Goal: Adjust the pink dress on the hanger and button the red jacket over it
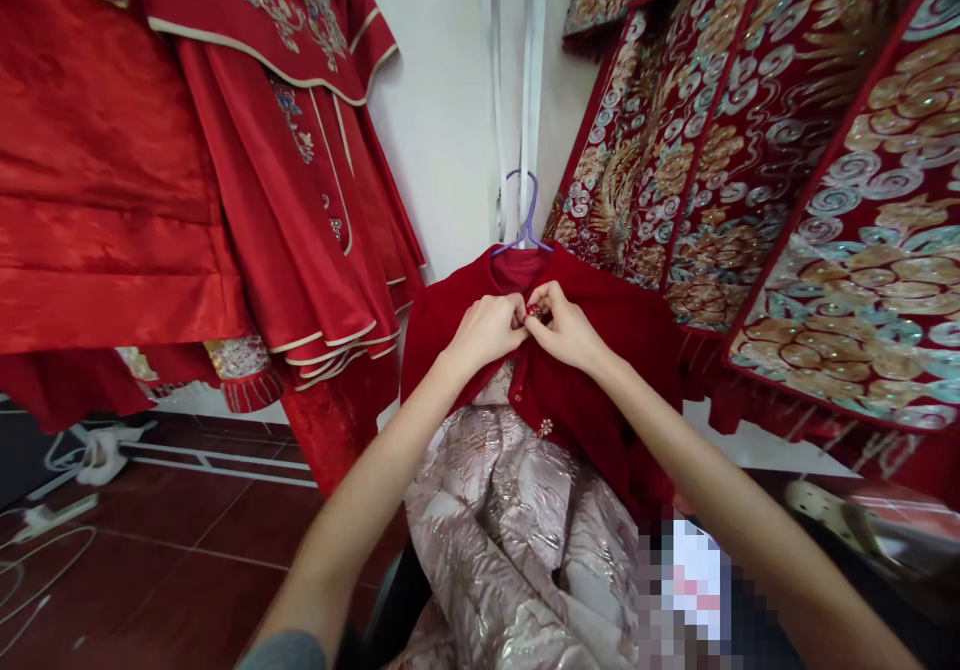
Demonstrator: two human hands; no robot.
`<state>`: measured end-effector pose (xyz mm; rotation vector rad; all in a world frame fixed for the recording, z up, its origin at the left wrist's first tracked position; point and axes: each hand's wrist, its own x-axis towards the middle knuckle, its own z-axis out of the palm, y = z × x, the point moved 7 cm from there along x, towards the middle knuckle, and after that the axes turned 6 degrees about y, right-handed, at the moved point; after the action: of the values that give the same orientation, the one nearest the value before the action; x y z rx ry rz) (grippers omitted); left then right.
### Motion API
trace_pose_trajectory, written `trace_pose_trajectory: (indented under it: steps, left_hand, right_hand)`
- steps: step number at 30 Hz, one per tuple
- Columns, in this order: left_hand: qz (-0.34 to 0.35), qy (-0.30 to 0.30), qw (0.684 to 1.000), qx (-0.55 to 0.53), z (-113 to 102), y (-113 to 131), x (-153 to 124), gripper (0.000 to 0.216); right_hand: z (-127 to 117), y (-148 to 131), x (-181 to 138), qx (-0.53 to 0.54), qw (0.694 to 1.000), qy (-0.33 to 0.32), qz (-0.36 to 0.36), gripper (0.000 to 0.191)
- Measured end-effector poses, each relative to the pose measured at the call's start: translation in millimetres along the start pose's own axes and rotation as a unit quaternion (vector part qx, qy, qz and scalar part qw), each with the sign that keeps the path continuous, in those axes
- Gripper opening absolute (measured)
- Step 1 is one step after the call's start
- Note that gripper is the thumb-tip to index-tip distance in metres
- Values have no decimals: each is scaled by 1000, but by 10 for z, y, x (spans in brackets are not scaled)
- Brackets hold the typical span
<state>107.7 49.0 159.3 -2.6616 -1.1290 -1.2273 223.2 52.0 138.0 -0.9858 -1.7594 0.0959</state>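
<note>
A dark red velvet jacket (pixel 600 350) hangs on a purple hanger (pixel 527 212) in front of me, over a pale pink brocade skirt (pixel 510 510). My left hand (pixel 486 330) and my right hand (pixel 566 330) meet at the jacket's front just below the collar. Both pinch the fabric edges around a small jewelled button (pixel 532 310). A second jewelled button (pixel 545 427) shows lower down the jacket's front.
Red satin garments with gold trim (pixel 225 200) hang at the left. Heavily embroidered red and gold garments (pixel 787 170) hang at the right. White wall (pixel 450 100) stands behind. Cables and a power strip (pixel 52 515) lie on the dark red tiled floor at the left.
</note>
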Motion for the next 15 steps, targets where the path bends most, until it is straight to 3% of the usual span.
trace_pose_trajectory:
  steps: [3,6,8,11,15]
  left_hand:
    - [-92,5,987,-134,124,-116,-148,12]
    - [-180,66,936,-296,301,-297,-432,21]
    - [-226,95,910,-334,418,-429,-642,22]
    - [-251,70,890,-373,540,-536,-854,29]
    - [-243,47,886,-393,523,-583,-937,40]
  right_hand:
    - [69,159,-55,99,990,44,95,28]
    - [134,307,-288,233,945,94,210,35]
    - [137,342,-499,259,923,132,251,38]
    - [158,247,-721,206,945,125,222,41]
    - [348,103,-840,113,978,33,170,50]
